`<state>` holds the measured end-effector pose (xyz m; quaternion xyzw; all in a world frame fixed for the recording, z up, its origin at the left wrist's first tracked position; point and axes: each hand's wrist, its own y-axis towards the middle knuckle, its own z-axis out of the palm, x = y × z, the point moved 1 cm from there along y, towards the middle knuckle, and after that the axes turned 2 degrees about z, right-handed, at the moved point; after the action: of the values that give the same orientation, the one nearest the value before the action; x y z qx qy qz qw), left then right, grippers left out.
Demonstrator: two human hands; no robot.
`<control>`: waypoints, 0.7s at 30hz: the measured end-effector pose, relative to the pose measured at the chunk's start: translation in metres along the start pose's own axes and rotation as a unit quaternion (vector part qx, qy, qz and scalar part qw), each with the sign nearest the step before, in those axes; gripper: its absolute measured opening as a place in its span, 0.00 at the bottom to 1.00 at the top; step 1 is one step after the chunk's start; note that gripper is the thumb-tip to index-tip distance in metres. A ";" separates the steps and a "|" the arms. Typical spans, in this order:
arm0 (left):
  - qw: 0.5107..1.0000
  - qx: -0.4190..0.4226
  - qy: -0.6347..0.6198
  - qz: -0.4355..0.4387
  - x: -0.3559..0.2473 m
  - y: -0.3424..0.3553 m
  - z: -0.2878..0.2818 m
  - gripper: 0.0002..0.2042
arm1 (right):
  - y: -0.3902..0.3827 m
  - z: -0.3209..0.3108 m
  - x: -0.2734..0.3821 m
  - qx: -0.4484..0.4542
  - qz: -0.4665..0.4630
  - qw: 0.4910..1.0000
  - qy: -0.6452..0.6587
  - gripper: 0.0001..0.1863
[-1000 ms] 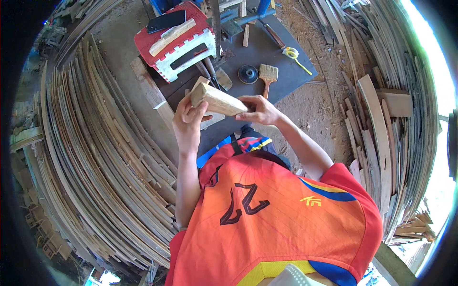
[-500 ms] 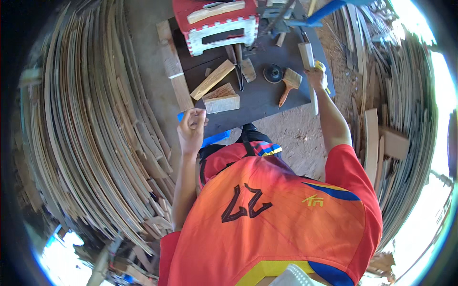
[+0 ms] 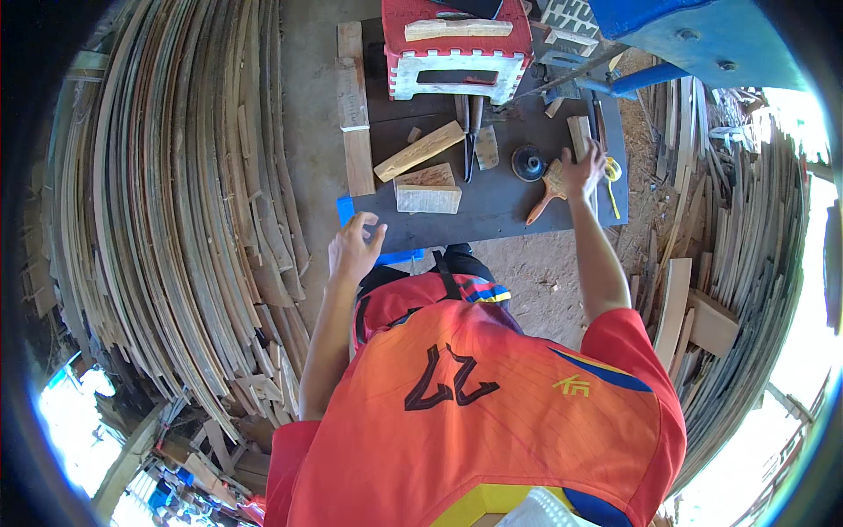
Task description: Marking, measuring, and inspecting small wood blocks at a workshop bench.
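My right hand [image 3: 582, 174] reaches over the table's right side, thumb and fingers closed around a pale wooden strip [image 3: 579, 132]. Just right of that hand lies a yellow tape measure [image 3: 612, 169] with a short length of blade out. To its left is a paintbrush [image 3: 551, 191] with a wooden handle, its bristle end partly under the hand. My left hand [image 3: 354, 250] hovers at the near left corner of the table, fingers loosely curled and apart, holding nothing. Beyond it, two small wooden blocks [image 3: 428, 200] sit near a longer wood piece [image 3: 419, 151].
A red and white step stool [image 3: 457, 66] stands on the dark table [image 3: 492, 224] with wood on top. A black round disc [image 3: 528, 163] and a dark-bladed tool [image 3: 469, 156] lie nearby. Blue metal equipment [image 3: 702, 39] juts in at upper right. Stacked planks [image 3: 189, 176] line both sides.
My right hand has let go of the tape measure and shifted left onto the wooden strip. My left hand stays near the table corner. The view has shifted, bringing more blue equipment in.
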<state>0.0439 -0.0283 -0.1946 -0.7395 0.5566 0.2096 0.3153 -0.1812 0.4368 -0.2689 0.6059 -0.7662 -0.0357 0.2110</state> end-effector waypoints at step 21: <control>0.963 0.189 -0.191 -0.029 -0.004 0.051 0.095 0.28 | -0.183 -0.016 0.095 0.322 0.039 0.897 0.302 0.24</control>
<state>-0.0018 0.0316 -0.2711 -0.6285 0.4936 0.2285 0.5560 -0.0251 0.3018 -0.2847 0.5920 -0.6584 0.4056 0.2270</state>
